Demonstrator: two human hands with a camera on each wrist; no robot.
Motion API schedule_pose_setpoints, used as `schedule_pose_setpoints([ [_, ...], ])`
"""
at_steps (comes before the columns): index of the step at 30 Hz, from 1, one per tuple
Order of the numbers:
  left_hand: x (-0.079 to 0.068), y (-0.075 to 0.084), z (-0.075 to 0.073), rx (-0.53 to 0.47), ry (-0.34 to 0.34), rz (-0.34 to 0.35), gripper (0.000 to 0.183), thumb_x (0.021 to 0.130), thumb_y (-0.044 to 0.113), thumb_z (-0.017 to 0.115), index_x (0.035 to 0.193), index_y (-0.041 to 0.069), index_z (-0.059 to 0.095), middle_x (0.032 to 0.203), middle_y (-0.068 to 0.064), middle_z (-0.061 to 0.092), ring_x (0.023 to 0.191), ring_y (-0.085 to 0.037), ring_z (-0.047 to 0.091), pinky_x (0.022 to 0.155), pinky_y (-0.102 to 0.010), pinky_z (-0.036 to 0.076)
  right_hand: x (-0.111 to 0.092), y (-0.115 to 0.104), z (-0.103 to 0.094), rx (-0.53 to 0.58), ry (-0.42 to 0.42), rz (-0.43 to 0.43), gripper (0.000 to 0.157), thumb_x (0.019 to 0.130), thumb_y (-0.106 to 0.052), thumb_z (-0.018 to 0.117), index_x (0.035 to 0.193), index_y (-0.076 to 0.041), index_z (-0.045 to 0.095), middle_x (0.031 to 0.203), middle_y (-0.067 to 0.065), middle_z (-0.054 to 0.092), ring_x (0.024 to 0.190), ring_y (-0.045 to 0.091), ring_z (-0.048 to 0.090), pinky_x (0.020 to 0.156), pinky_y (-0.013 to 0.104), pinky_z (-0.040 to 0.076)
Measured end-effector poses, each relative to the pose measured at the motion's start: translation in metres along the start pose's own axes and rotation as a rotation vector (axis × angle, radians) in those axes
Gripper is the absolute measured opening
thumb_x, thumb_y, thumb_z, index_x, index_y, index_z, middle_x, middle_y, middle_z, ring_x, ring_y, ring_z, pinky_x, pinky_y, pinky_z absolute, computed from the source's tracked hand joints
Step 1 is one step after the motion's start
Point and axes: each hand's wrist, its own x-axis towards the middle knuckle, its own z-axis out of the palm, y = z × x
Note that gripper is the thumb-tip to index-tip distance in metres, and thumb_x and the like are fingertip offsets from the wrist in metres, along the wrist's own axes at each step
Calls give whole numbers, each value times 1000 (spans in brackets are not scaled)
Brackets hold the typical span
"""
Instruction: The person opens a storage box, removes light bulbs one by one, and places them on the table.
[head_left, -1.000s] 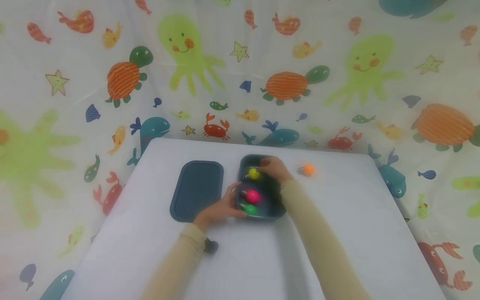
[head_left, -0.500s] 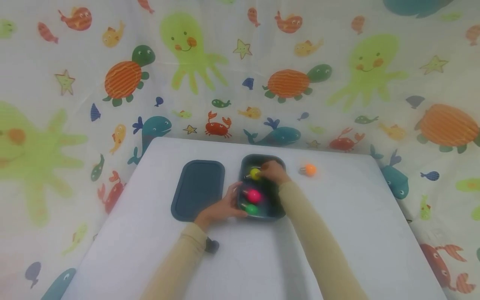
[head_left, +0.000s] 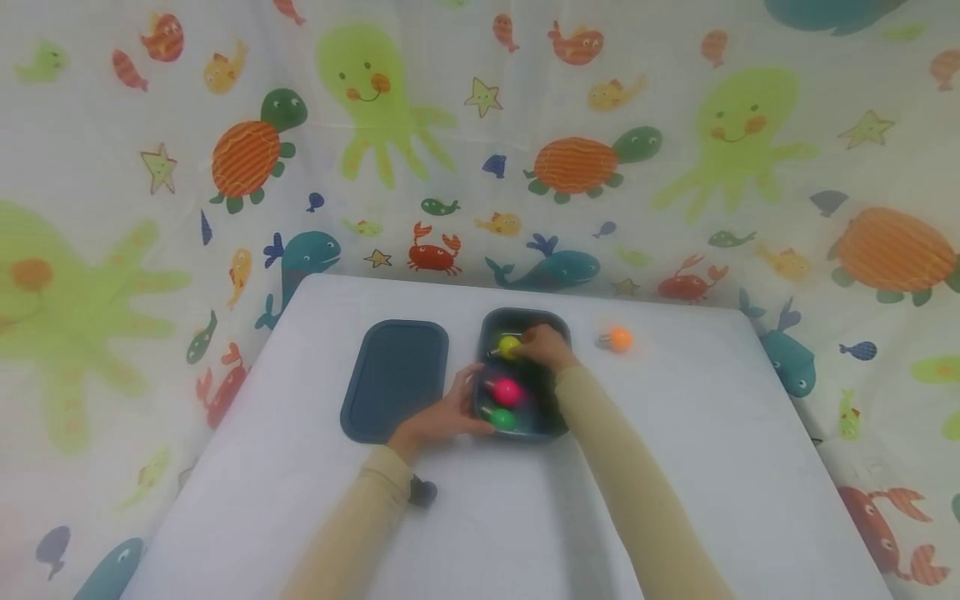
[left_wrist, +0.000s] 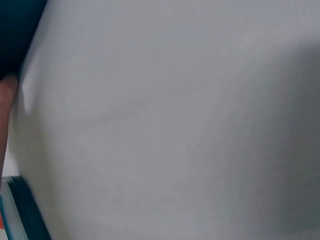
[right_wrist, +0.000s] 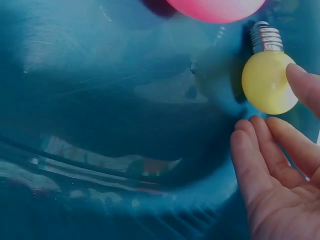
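A dark blue-green plastic box (head_left: 551,429) stands on the white table, holding a yellow light bulb (head_left: 509,347), a pink bulb (head_left: 506,392) and a green bulb (head_left: 501,418). My left hand (head_left: 442,415) grips the box at its near left corner, thumb along the front and fingers at the left side. Inside the far part of the box, my right hand (head_left: 546,344) pinches the yellow light bulb by its round end. In the right wrist view, the thumb lies on the yellow globe (right_wrist: 267,82), with fingertips at its lower edge and its metal screw base pointing away.
The box's flat lid (head_left: 397,375) lies to the left of the box. An orange bulb (head_left: 619,339) sits on the table to the right. A small dark object (head_left: 423,492) is partly hidden by the left sleeve. A sea-animal curtain (head_left: 480,158) hangs behind the table.
The right hand has shifted slightly within the box beside the yellow bulb. The left hand keeps its place on the box, and the bulbs look unmoved.
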Motion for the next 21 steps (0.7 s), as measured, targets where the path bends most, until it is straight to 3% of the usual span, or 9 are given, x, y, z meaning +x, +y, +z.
schedule_pose_setpoints([
  [10, 0, 1, -1, 27, 1, -11, 105, 83, 13, 78, 153, 32, 3, 162, -8, 10, 141, -30, 33, 109, -45, 36, 5, 5, 3, -2, 10, 1, 47, 81, -32, 76, 111, 4, 69, 111, 18, 69, 103, 33, 62, 95, 44, 48],
  [17, -1, 2, -2, 43, 8, -35, 105, 83, 19, 79, 153, 35, 4, 162, -6, 12, 142, -29, 31, 109, -45, 36, 5, 4, 5, -17, 7, -14, 37, 82, -30, 75, 100, 2, 72, 94, 13, 70, 85, 28, 62, 84, 42, 51],
  [21, 0, 1, -2, 40, -1, -19, 104, 83, 17, 78, 153, 33, 3, 161, -8, 12, 141, -30, 32, 108, -45, 37, 3, 1, 5, -13, 10, -18, 39, 82, -28, 75, 104, 3, 71, 100, 15, 71, 90, 29, 63, 87, 43, 50],
])
